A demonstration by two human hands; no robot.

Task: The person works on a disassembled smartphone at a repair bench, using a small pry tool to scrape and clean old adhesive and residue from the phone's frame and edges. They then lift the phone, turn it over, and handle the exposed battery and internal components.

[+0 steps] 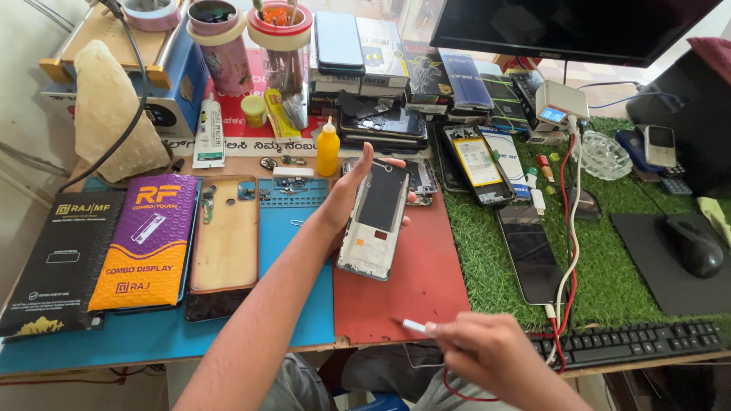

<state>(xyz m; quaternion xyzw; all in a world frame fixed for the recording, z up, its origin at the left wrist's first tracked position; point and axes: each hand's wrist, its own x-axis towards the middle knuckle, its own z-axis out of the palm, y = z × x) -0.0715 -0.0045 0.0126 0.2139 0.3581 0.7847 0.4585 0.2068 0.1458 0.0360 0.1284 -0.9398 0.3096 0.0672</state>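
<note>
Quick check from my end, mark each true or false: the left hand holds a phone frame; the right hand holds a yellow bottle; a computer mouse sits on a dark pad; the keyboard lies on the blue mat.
1. The left hand holds a phone frame. True.
2. The right hand holds a yellow bottle. False: it holds a small white tool; the yellow bottle stands on the bench.
3. A computer mouse sits on a dark pad. True.
4. The keyboard lies on the blue mat. False: it lies at the edge of the green turf mat.
</note>
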